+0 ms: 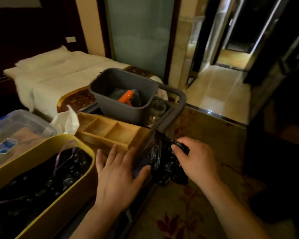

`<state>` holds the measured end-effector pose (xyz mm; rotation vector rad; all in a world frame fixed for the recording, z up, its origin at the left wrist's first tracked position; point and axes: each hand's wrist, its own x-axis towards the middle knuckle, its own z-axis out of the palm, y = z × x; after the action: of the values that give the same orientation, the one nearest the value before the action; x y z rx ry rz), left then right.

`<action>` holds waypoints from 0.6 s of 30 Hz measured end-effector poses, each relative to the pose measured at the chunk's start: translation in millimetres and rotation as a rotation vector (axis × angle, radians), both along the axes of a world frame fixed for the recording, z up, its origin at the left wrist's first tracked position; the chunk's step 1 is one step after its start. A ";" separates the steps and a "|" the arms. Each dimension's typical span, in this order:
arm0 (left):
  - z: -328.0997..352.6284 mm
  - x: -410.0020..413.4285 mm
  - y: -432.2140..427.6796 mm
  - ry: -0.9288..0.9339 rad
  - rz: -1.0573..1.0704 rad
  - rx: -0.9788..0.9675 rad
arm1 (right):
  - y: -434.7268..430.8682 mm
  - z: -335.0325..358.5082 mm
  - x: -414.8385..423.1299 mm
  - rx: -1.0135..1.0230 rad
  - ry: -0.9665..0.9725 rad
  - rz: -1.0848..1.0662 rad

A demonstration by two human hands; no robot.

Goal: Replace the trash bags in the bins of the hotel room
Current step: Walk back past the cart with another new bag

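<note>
A person's right hand [195, 159] pinches a crumpled black trash bag [164, 163] beside the housekeeping cart [176, 95]; the left hand [117, 176], fingers spread, hovers just left of it.

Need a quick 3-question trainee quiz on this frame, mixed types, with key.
1. True or false: the right hand grips a black trash bag.
2. What colour is the tub holding the orange-handled tool? A grey, B yellow, C blue.
3. Fill in: the black bags in the yellow bin have a ___ drawstring.
Key: 1 true; 2 A; 3 purple.
</note>
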<state>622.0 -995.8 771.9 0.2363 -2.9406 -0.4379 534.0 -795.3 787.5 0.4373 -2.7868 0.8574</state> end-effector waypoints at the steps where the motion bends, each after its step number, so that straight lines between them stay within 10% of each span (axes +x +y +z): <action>1: -2.7 -6.4 12.6 0.024 -0.042 0.034 | 14.4 -2.4 1.8 -0.034 -0.007 -0.030; 6: -13.7 -44.9 97.1 -0.168 -0.283 0.841 | 86.1 -10.3 1.2 -0.111 -0.041 -0.174; 18: -20.9 -151.0 319.6 -0.112 -0.401 0.719 | 331.6 -36.4 -40.8 -0.038 -0.048 -0.463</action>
<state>471.0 -676.3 750.9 -0.2678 -2.7927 -1.5712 493.3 -463.7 751.1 -0.2332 -2.7325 0.8107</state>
